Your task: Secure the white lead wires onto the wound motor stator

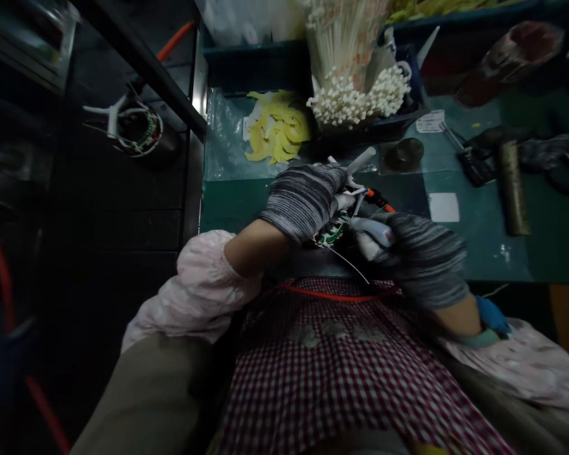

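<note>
A motor stator (332,235) with green and white windings stands at the front of the bench, partly hidden by my hands. My left hand (308,196), in a striped grey glove, curls over its top around the white-sleeved wire leads (360,162). Orange-and-black sleeving (379,200) sticks out between the hands. At the stator's right side is my right hand (408,249), also gloved, its fingers closed around a pale, smooth object (372,231) whose kind is unclear. A thin white cord (351,264) trails from the stator's lower edge toward the apron.
Yellow curved slips (279,126) lie on the bench beyond my left hand. Behind stand bundled white tubes (355,98) in a dark bin. To the right are a small dark dish (404,154), a white label (444,207) and a hammer-like tool (513,186). Another stator (140,131) stands left.
</note>
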`<action>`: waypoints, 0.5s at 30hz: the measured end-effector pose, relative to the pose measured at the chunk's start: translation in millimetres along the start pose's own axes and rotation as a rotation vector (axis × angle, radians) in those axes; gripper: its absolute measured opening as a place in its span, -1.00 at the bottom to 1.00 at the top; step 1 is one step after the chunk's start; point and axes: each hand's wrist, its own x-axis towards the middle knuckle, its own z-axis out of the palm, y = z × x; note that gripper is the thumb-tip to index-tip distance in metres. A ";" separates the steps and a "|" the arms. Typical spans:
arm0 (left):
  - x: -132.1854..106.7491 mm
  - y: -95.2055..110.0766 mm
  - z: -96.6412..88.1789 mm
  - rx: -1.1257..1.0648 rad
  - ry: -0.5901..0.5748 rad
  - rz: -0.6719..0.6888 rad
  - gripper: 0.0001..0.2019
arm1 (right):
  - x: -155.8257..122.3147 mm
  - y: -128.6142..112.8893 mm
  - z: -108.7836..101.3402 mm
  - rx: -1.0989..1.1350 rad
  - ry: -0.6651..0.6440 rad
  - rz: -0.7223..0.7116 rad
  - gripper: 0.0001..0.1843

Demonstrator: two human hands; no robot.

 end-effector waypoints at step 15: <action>12.8 -0.4 -5.7 0.090 0.003 0.057 -0.57 | -2.7 27.6 -21.4 0.317 0.143 0.278 -0.73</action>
